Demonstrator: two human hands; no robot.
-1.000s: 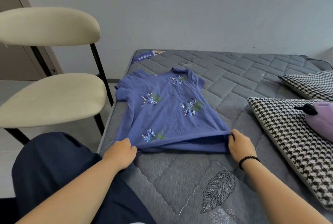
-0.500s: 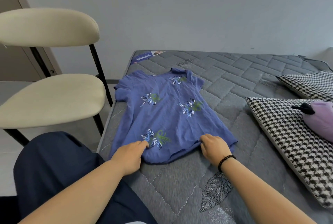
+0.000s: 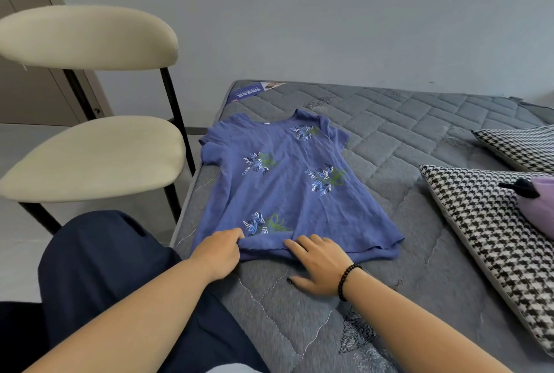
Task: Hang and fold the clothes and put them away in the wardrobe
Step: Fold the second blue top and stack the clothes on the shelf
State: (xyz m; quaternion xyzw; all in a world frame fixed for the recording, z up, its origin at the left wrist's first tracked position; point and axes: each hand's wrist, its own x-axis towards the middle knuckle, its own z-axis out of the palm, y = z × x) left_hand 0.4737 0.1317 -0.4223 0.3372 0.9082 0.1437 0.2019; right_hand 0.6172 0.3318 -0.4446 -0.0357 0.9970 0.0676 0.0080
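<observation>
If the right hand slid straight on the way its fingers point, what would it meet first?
The right hand lies flat, fingers pointing up-left along the hem of the blue shirt. Going on, it would probably meet the left hand, which pinches the hem close by; depth is uncertain.

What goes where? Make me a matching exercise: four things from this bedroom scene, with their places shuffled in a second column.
Things:
1. blue shirt
2. cream chair
3. houndstooth cushion
4. bead bracelet

Places:
A. on the floor left of the mattress
B. on the right wrist
C. spread flat on the mattress
D. at the mattress's right side, under a purple plush toy

Pairs: 1-C, 2-A, 3-D, 4-B
</observation>
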